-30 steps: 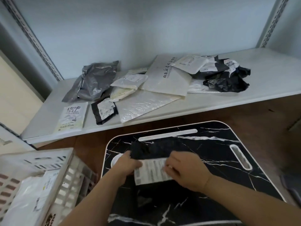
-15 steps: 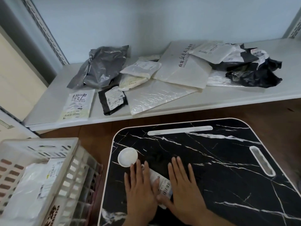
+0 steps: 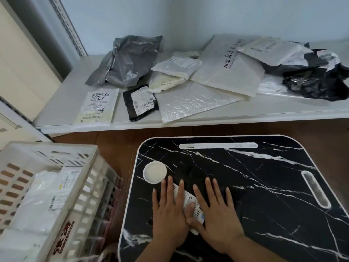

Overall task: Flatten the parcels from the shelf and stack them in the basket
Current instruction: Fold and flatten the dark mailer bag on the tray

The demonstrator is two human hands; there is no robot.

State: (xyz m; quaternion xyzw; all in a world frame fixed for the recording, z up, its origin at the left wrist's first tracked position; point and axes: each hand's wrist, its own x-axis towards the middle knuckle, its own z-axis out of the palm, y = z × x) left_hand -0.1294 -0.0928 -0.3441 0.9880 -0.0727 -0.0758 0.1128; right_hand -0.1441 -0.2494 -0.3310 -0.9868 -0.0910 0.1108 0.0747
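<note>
Pressing black parcel flat, lower centre, on bench | left hand, right hand spread open, side by side | likely light, soft, slippery film; gripping an edge | basket lower left

View: single head-worn camera, wide-angle.
Facing: forward and steeply down onto the black marble-patterned lap table.
Nearness: close above that table.
Beyond it: white metal shelf.
Left of it: white slatted plastic basket, probably floor-level.
</note>
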